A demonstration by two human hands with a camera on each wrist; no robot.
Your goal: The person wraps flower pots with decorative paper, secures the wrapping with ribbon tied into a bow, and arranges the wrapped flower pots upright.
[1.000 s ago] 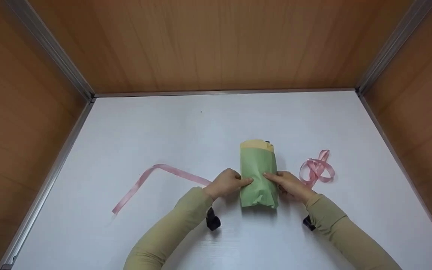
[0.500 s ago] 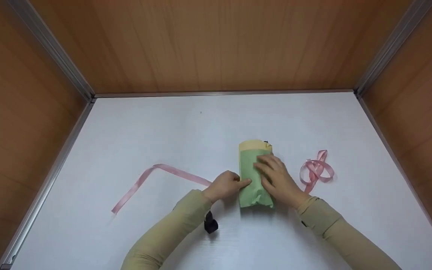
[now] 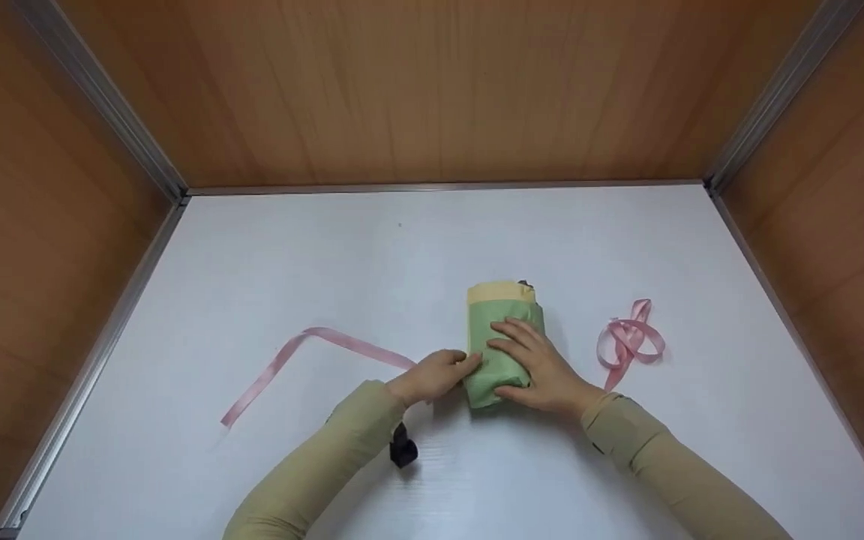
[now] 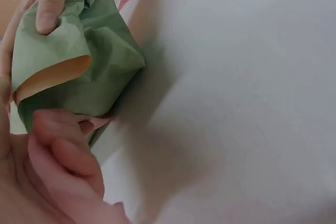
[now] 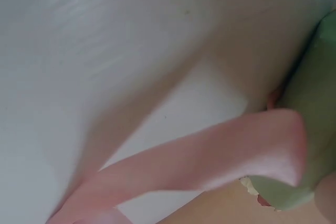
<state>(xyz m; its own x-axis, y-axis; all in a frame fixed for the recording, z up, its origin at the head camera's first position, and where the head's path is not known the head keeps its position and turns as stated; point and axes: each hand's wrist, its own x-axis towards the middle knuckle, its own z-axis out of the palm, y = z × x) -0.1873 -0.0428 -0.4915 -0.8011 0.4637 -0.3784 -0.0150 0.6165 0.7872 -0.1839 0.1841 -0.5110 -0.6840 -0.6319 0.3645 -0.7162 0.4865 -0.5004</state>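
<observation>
A bundle wrapped in green paper (image 3: 503,311), with a yellow band at its far end, lies right of the middle. My right hand (image 3: 548,371) rests across its front with fingers spread, the thumb near the close end. At its left edge is my left hand (image 3: 432,375), thumb beside the paper. In the left wrist view, the left hand's curled fingers (image 4: 76,150) hold a pink ribbon (image 4: 94,121) that runs to the bundle's underside. A paper flap (image 4: 52,66) stands lifted there. The right wrist view shows the ribbon (image 5: 210,153) looping near the bundle (image 5: 315,124).
One end of the pink ribbon (image 3: 274,367) stretches left across the white table (image 3: 312,255). Its other end (image 3: 631,341) lies looped at the right. A black device (image 3: 403,450) hangs below the left wrist. Wooden panels (image 3: 439,90) enclose the back and sides.
My right hand has gone from pinching the bundle's right edge to lying spread over its front. The bundle and left hand have shifted slightly left, and the left thumb has slid off the paper's front.
</observation>
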